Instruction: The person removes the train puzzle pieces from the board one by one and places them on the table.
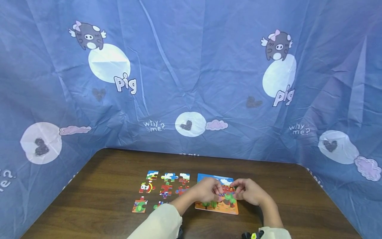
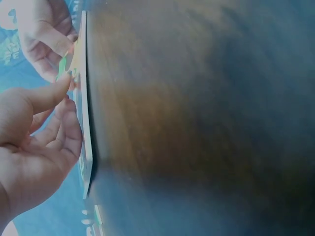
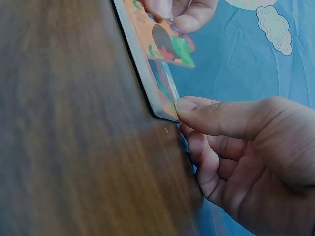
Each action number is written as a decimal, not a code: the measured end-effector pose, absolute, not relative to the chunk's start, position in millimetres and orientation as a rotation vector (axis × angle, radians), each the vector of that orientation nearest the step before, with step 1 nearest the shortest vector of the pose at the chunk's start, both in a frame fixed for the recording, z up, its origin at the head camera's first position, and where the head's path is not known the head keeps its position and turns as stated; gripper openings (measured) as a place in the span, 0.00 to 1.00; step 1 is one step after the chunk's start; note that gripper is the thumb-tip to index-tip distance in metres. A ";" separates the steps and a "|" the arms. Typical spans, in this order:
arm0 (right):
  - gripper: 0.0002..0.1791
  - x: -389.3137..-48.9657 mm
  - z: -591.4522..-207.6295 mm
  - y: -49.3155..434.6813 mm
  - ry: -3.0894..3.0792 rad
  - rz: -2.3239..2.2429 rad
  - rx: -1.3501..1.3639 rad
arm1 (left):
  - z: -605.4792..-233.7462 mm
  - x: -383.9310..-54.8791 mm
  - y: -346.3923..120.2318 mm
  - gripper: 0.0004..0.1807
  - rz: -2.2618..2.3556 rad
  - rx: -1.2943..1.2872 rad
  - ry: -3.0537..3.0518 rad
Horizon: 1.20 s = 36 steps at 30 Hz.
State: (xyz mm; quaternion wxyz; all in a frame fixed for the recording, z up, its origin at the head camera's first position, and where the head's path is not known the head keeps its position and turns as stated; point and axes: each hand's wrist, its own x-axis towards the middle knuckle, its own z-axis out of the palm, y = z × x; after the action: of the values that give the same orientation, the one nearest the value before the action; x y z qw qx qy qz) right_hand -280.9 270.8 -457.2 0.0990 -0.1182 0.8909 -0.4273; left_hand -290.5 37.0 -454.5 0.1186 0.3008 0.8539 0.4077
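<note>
A picture jigsaw board (image 1: 206, 206) with a blue sky and orange ground lies on the table under both hands. Between the thumb and fingers of my left hand (image 1: 208, 190) is a puzzle piece (image 3: 183, 53), orange with a green plant and a dark oval. It is tilted up over the board in the right wrist view, and its upper part is hidden by the fingertips. My right hand (image 1: 250, 192) grips the board's right edge, thumb on top near the corner and the other fingers curled below (image 3: 221, 147).
Left of the board, several loose puzzle pieces lie spread in rows, among them a red-hatted face piece (image 1: 145, 188) and a green piece (image 1: 139, 205). My left forearm partly covers the nearer ones. A blue printed cloth (image 1: 191, 66) hangs behind the brown wooden table (image 1: 98, 186).
</note>
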 end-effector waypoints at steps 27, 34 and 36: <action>0.20 -280.9 -455.6 265.1 2.650 -1.261 -0.237 | -437.6 -285.7 -16.0 0.04 1.621 0.620 2.179; 0.20 -281.7 -456.0 264.3 2.667 -1.241 -0.181 | -432.1 -283.2 -46.3 0.04 1.556 0.645 2.282; 0.20 -281.6 -456.2 264.4 2.669 -1.235 -0.165 | -431.1 -281.7 -54.9 0.03 1.548 0.659 2.281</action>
State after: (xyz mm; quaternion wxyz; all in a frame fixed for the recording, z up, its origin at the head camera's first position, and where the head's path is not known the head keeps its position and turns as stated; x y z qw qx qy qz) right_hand -281.6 264.4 -456.2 0.0980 -0.0558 0.9017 -0.4174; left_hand -281.7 -54.9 -431.1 0.1528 0.2298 0.7953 0.5398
